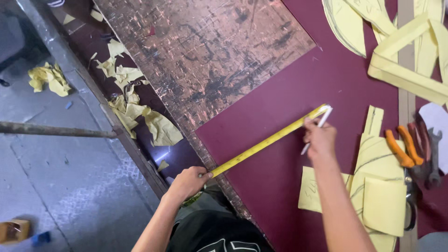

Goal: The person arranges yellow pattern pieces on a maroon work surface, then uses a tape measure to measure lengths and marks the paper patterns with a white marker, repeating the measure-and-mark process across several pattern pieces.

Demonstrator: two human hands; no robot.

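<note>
My left hand (188, 181) pinches the yellow metal tape measure (268, 141) at the seven o'clock edge of the flat maroon sheet (289, 98), while my right hand (320, 139) pins its two o'clock end, fingers closed around a slim white pen (318, 127).

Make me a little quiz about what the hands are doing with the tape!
1. True or false: the yellow tape measure lies stretched across the dark red sheet.
2. Which hand holds a white pen as well as the tape's end: A left hand, B right hand?
3. What colour are the handles of the pliers near the paper patterns?

Key: 1 true. 2 B. 3 orange.
</note>
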